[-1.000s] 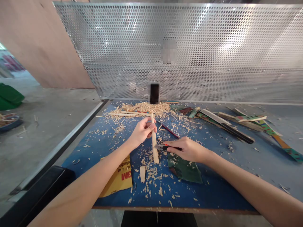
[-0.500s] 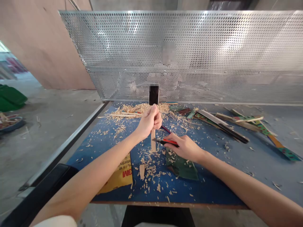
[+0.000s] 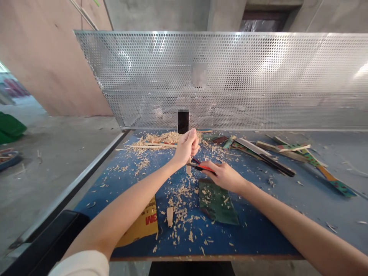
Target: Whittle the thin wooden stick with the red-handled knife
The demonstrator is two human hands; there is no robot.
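My left hand (image 3: 188, 147) is closed in a fist round a thin pale wooden strip (image 3: 188, 169), whose lower end sticks out below the fingers. A red and black utility knife (image 3: 207, 167) is gripped in my right hand (image 3: 227, 176), its blade lying across the strip just under the left fist. The strip's upper part is hidden by the fingers. Under the hands, wood shavings (image 3: 184, 199) litter the blue tabletop (image 3: 120, 199). A small flat wood piece (image 3: 170, 216) rests nearer the front edge.
Yellow 3M-printed sheet (image 3: 140, 224) lies left, a dark green sheet (image 3: 218, 205) right. Behind the left hand stands a phone (image 3: 183, 122), beside heaped shavings (image 3: 163, 137). Painted wood scraps (image 3: 319, 165) and a long silver-and-black tool (image 3: 264, 156) lie right. A perforated metal panel (image 3: 244, 80) borders the back.
The view has tilted up slightly. Both hands remain closed on the same things; the knife blade now sits closer to the left fist, and less of the strip shows below it.
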